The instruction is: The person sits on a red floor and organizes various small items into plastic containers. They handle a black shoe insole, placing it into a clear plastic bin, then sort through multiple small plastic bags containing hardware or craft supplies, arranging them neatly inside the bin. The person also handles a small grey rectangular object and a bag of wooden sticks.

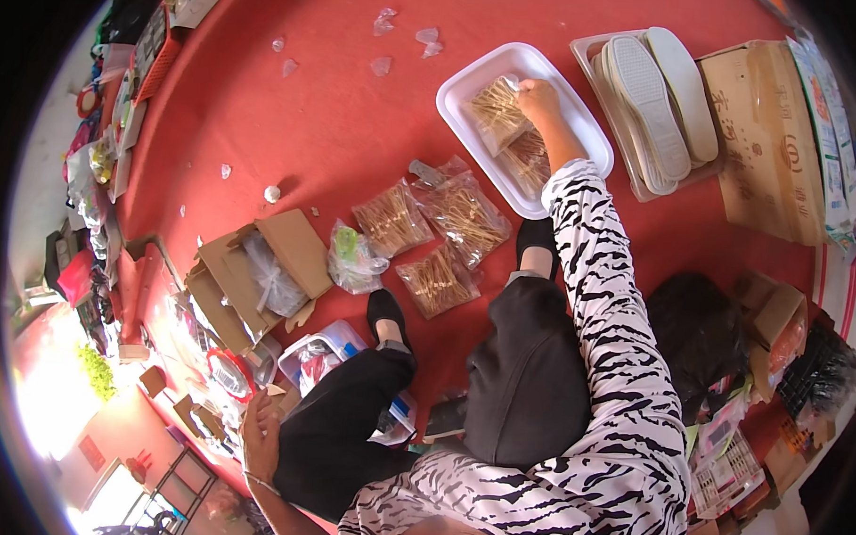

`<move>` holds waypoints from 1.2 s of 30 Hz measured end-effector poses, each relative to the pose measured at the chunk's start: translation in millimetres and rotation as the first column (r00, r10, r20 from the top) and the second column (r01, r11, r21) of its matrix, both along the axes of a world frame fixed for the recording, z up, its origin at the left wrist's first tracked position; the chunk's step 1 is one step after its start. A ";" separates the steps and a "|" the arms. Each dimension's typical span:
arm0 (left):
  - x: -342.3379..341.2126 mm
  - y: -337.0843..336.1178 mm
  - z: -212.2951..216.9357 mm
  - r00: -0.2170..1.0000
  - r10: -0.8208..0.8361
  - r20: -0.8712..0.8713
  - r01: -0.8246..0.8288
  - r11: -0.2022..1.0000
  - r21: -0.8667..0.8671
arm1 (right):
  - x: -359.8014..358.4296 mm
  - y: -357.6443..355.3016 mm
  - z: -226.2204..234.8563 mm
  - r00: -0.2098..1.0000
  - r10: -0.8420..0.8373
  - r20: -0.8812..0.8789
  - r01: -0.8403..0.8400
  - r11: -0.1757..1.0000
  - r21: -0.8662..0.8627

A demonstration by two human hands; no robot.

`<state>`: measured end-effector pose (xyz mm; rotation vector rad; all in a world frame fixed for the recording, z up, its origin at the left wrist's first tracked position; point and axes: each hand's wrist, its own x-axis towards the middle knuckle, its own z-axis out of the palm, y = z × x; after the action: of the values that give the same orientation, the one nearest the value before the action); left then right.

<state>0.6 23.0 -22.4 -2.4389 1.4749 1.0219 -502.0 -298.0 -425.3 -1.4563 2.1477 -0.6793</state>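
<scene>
My right hand (539,100) reaches into a white plastic tub (450,97), its fingers closed on the upper edge of a clear bag of thin bamboo sticks (495,114). A second bag of sticks (526,160) lies in the same tub, partly covered by my arm. On the red floor left of the tub are several more bags of sticks (463,217), some overlapping. My left hand (262,436) rests beside my left knee with its fingers loosely apart and nothing visible in them.
An open cardboard box (297,249) with clear plastic bags and a knotted plastic bag (353,260) are at the left. White shoe soles (646,110) fill a clear tray right of the tub, next to a large carton (762,138). Plastic scraps (381,66) lie at the far side.
</scene>
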 end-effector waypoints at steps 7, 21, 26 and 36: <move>-0.8 0.7 1.2 1.000 0.019 -0.006 -0.019 1.000 0.021 | 18.5 12.0 11.7 0.999 0.006 -0.042 -0.006 1.000 0.004; 0.8 5.7 0.3 0.998 0.036 -0.054 -0.037 0.999 -0.031 | -1.4 95.0 55.8 0.939 0.288 -0.190 -0.227 0.930 0.289; 2.4 4.0 -0.9 1.000 0.008 -0.029 -0.008 1.000 -0.024 | 6.5 76.9 54.9 0.958 0.237 -0.160 -0.199 0.954 0.223; -0.2 0.7 -3.7 1.000 -0.015 -0.009 0.015 0.999 -0.034 | 1.8 66.5 43.3 0.981 0.190 -0.032 -0.193 0.972 -0.131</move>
<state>0.4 23.7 -26.1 -2.4450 1.5235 1.0147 -500.2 -231.4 -382.0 -1.7204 1.9743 -0.7518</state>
